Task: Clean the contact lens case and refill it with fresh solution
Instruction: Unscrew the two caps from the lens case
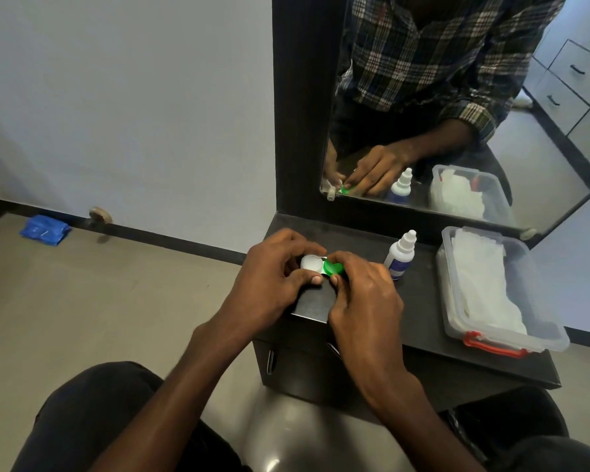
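A small contact lens case [315,264] with one white cap and one green cap sits between my two hands, just above the left end of the dark dresser top [419,321]. My left hand [269,281] grips the white-capped side. My right hand [361,294] pinches the green cap [332,268] with thumb and fingers. A white solution bottle [401,255] with a blue label and a dropper cap stands upright just right of my right hand, untouched.
A clear plastic box [498,338] with a red latch holds white tissues at the right of the top. A dark-framed mirror [457,107] stands behind and reflects my hands. A blue packet [45,229] lies on the floor by the wall.
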